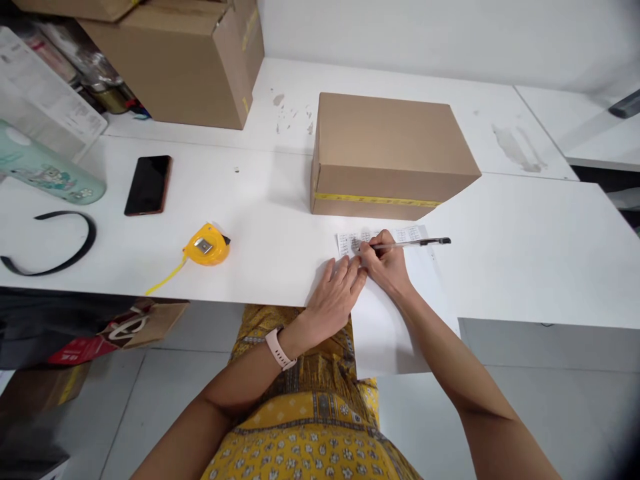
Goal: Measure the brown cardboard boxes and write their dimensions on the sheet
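Observation:
A pen (417,243) with a black end is pinched in my right hand (386,261), its tip near the written columns on a white sheet of paper (387,327). The lower part of that sheet hangs past the front edge of the table. Flat over the paper's left edge lies my left hand (337,297), fingers stretched out and holding nothing. Just beyond both hands stands a closed cardboard box (390,143) with a yellow strip along its near side. The pen tip itself is partly hidden by my fingers.
On the white table (270,247) to the left lie a yellow tape measure (207,245), partly pulled out, a phone (149,185), a black curved band (83,250) and a mint-green bottle (47,167). A larger cardboard box (175,67) stands behind them. Below hangs a paper bag (150,323).

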`<state>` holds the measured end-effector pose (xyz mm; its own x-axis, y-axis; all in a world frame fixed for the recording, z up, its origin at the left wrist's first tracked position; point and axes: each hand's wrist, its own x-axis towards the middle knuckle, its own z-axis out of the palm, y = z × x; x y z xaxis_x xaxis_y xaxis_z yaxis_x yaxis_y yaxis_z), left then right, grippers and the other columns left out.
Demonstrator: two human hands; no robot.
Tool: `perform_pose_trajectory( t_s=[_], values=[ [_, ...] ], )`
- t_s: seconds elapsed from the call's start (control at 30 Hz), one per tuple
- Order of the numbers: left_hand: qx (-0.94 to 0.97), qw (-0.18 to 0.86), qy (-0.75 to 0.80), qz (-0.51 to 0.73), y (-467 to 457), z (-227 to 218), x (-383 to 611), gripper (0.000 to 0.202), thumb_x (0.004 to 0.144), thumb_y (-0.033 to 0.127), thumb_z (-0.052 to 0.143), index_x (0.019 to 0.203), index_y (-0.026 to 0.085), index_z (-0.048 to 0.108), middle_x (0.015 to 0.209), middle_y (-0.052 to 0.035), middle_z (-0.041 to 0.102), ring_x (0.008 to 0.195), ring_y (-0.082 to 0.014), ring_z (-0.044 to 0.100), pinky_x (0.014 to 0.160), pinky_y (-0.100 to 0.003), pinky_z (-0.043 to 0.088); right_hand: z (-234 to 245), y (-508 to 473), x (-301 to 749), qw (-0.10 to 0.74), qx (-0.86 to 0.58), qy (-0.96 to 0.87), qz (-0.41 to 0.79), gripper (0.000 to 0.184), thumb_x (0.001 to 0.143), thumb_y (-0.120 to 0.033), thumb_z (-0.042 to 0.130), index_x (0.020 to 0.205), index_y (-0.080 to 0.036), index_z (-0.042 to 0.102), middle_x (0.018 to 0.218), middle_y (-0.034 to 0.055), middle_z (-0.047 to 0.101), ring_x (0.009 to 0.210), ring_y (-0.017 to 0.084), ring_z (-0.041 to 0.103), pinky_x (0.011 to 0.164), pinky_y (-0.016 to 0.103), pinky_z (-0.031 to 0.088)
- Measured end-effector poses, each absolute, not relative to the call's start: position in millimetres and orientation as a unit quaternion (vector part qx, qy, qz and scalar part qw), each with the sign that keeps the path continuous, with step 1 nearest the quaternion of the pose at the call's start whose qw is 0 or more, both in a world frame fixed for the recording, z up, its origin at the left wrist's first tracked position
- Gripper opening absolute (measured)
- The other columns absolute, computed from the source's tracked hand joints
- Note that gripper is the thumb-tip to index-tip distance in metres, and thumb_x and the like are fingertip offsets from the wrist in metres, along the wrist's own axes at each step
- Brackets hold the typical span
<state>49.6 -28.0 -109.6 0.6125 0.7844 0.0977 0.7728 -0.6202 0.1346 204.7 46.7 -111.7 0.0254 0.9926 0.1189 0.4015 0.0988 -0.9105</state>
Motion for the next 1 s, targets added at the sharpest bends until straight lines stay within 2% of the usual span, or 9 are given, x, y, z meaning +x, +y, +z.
perform_pose_trajectory(
  t_s=[1.0],
  values=[
    [0.897, 0.042, 0.434, 0.075, -28.6, -111.8, 49.9, 0.066, 0.087, 0.009, 0.045, 0.152, 0.003, 0.037, 0.157, -0.0233, 0.039, 0.147, -0.0388, 0.03, 0.121, -0.058, 0.026, -112.2, 48.0, 205.8, 0.417, -0.575, -0.619, 0.335, 0.023, 0.083, -0.031, 0.063, 0.071, -0.024, 0.044, 0.057, -0.0065, 0.045, 0.053, 0.011, 0.041, 0.052, 0.027, 0.033]
  ],
)
